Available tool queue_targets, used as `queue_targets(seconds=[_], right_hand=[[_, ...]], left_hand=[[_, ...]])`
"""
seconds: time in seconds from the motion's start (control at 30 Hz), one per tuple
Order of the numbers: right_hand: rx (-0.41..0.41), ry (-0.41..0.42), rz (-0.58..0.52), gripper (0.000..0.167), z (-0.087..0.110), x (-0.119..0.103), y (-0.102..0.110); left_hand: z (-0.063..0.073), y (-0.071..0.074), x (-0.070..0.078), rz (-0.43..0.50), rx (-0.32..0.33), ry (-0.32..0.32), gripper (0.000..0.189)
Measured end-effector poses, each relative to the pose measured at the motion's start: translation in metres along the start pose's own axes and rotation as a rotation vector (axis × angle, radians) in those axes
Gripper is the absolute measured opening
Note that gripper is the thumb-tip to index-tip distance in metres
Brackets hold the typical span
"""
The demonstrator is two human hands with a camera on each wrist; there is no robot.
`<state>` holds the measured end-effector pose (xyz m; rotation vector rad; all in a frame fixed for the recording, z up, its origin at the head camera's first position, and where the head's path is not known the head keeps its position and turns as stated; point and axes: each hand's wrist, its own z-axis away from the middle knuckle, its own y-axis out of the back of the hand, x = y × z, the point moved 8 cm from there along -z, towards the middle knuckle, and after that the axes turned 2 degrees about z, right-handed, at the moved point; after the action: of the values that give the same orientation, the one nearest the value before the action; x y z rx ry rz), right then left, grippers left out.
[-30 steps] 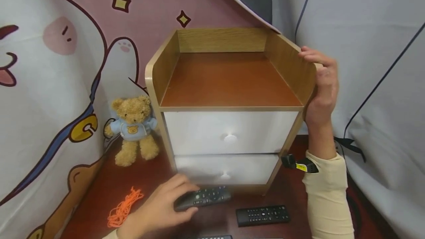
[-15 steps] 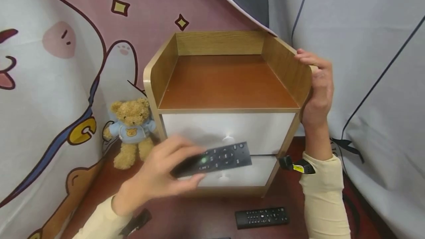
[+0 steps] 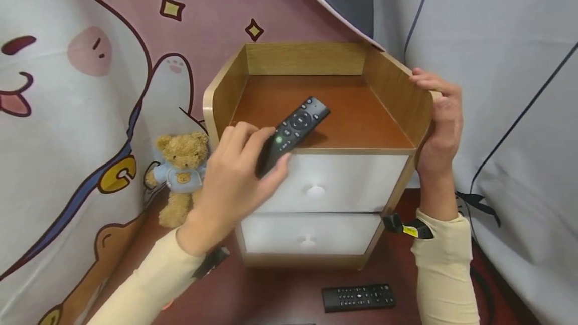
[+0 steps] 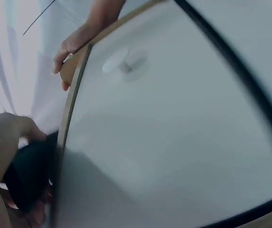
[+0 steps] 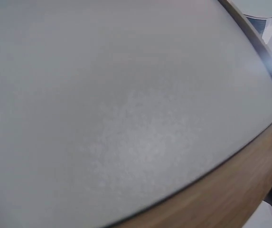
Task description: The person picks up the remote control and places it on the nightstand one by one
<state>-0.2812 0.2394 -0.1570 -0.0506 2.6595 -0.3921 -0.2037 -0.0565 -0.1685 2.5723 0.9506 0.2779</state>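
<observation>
My left hand (image 3: 239, 172) grips a black remote control (image 3: 295, 132) by its near end, thumb on one side and fingers on the other. The remote tilts up to the right, its far end over the brown top shelf (image 3: 338, 124) of a small wooden cabinet. In the left wrist view the dark remote (image 4: 31, 173) shows in the hand at the shelf's front edge. My right hand (image 3: 440, 119) holds the top of the cabinet's right side panel (image 3: 397, 94), fingers over its edge. Both white drawers (image 3: 352, 182) are closed. The right wrist view shows a plain pale panel (image 5: 126, 104) and wooden edge.
A second black remote (image 3: 358, 298) lies on the dark red table (image 3: 271, 295) before the cabinet. A teddy bear (image 3: 182, 164) in a blue hoodie sits left of the cabinet, partly behind my left arm. Printed fabric (image 3: 117, 114) hangs behind and around.
My left hand has lifted the remote from near the table, up past the drawer fronts to the top shelf, turning its far end upward. The right hand stays on the side panel.
</observation>
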Motion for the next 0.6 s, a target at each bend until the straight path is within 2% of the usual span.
queue_targets(seconds=[0.1, 0.23, 0.33, 0.6], right_hand=[[-0.002, 0.002, -0.008, 0.028, 0.002, 0.001, -0.002], [-0.007, 0.001, -0.001, 0.029, 0.003, 0.003, -0.003], [-0.004, 0.001, 0.013, 0.030, 0.003, 0.003, -0.001], [-0.009, 0.003, 0.035, 0.030, 0.001, 0.001, 0.001]], left_hand=[[-0.011, -0.001, 0.000, -0.112, -0.003, 0.065, 0.035], [-0.024, -0.008, -0.001, -0.194, -0.076, 0.133, 0.035], [-0.032, -0.018, -0.007, -0.237, -0.161, 0.192, 0.035], [-0.043, -0.038, -0.035, -0.281, -0.434, 0.432, 0.036]])
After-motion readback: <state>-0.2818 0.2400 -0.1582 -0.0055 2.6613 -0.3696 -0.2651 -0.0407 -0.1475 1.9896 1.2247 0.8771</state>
